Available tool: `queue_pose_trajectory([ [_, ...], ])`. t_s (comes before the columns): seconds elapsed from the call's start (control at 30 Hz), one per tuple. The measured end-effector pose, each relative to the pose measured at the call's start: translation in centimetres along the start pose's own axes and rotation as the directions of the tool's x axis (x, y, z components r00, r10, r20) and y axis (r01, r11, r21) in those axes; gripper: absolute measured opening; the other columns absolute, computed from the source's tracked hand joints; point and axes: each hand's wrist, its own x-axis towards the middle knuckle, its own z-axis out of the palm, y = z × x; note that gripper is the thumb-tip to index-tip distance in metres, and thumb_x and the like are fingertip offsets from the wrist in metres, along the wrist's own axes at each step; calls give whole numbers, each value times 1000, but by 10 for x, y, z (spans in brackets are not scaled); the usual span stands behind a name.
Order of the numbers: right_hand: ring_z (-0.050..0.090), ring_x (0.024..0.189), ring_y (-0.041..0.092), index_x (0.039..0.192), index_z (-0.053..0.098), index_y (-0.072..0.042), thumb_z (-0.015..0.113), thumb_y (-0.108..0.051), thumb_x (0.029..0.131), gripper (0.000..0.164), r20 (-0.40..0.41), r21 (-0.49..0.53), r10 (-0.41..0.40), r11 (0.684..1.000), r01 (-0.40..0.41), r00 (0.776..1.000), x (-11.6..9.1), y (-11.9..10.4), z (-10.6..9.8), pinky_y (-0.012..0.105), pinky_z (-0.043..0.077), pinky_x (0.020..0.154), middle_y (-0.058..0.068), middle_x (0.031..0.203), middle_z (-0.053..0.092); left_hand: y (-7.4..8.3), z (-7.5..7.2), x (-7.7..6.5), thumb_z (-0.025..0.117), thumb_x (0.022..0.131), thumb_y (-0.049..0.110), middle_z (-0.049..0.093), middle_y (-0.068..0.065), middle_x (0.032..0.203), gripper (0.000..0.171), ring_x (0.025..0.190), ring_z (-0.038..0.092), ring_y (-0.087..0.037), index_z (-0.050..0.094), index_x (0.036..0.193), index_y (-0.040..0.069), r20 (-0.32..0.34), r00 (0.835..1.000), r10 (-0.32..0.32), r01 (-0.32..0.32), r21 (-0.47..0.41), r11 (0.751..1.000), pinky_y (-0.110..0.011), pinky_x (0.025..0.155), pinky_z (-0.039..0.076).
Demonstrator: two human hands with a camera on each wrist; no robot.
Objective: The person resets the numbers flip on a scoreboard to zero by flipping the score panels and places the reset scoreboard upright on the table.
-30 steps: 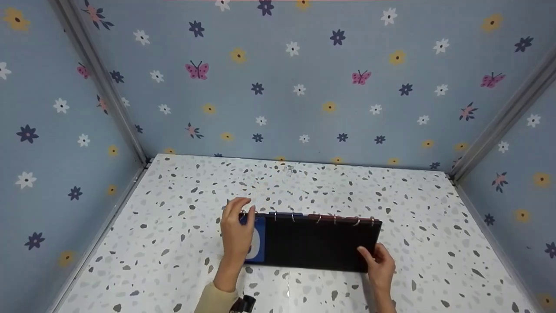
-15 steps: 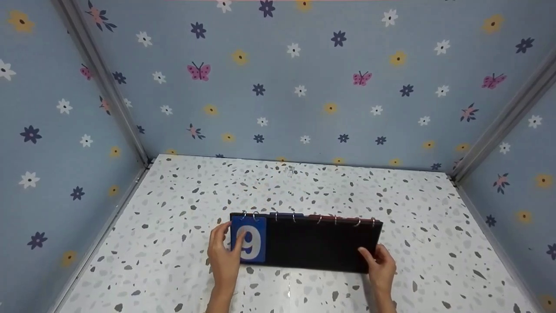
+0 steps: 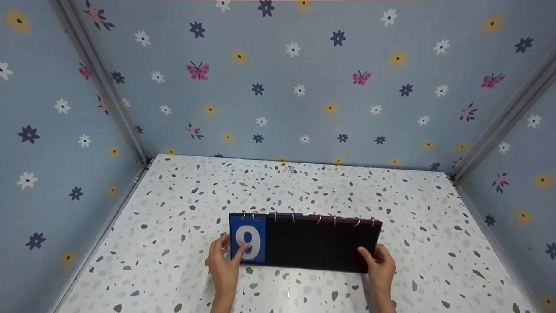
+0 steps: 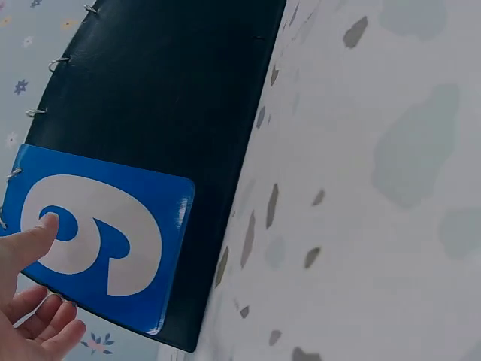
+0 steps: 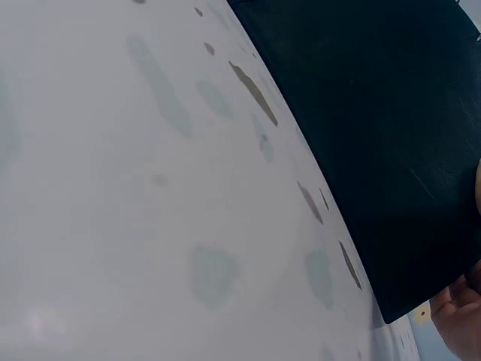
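A black flip scoreboard (image 3: pixel 317 243) stands tilted on the speckled table, with metal rings (image 3: pixel 293 217) along its top edge. On its left end hangs a blue card (image 3: pixel 256 254) bearing a white 9. My left hand (image 3: pixel 224 271) holds the left edge, thumb over the card and fingers at the side. The left wrist view shows that thumb (image 4: pixel 34 241) lying across the card (image 4: pixel 143 316). At the lower right corner my right hand (image 3: pixel 382 271) pinches the board, thumb in front; its fingers (image 5: pixel 458 312) show under the edge in the right wrist view.
The white speckled table (image 3: pixel 182 243) extends on all sides of the board. A blue floral wall (image 3: pixel 286 104) rises behind it, with side walls and grey metal posts (image 3: pixel 102 82) at the corners.
My left hand has come down from the rings at the top left to the left edge and taken hold there, uncovering the 9. The right hand and the board have stayed put.
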Motion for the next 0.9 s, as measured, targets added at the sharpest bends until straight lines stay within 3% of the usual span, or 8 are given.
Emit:
queue_pose_trajectory([
  [0.1,53,56,6,77,60,1,75,-8,69,19,-7,-10,0,1000,0,1000,1,3,0,16,42,52,4,67,59,-29,13,-2,79,63,28,55,-5,91,50,83,52,-17,57,98,0,-16,1000,-12,13,44,999,-18,72,44],
  [0.17,53,57,6,78,61,1,75,-9,70,19,-10,-19,6,1000,-6,1000,1,3,1,16,43,52,5,68,59,-39,19,-3,79,61,32,55,-2,90,50,80,51,-10,58,95,2,-31,999,-26,28,73,997,-14,69,41],
  [0.43,52,57,6,78,60,1,75,-9,70,19,-8,-15,9,1000,-9,1000,0,3,1,15,42,51,4,67,58,11,-2,7,81,61,10,58,-8,76,32,69,54,-19,59,81,-1,-31,993,-112,111,-26,993,-27,60,42],
  [0.63,53,57,8,78,60,-1,75,-12,71,20,0,-30,21,999,-21,1000,1,3,1,16,42,52,5,69,59,15,-8,14,80,62,7,59,-10,70,25,61,55,-16,60,75,-3,37,973,-227,229,-73,971,-17,54,43],
  [0.77,53,59,8,79,60,0,74,-14,71,22,6,-29,32,999,-32,999,1,3,0,15,42,54,7,70,59,17,-11,16,80,60,5,60,-11,68,24,57,54,-15,62,73,-4,50,970,-239,242,-82,967,-17,51,43],
  [0.9,52,58,8,79,60,1,74,-12,72,20,16,-20,37,999,-36,999,-1,-2,-1,15,42,53,6,69,58,20,-16,16,80,60,7,62,-10,67,23,56,54,-15,64,73,-4,48,976,-213,213,-9,977,-19,50,43],
])
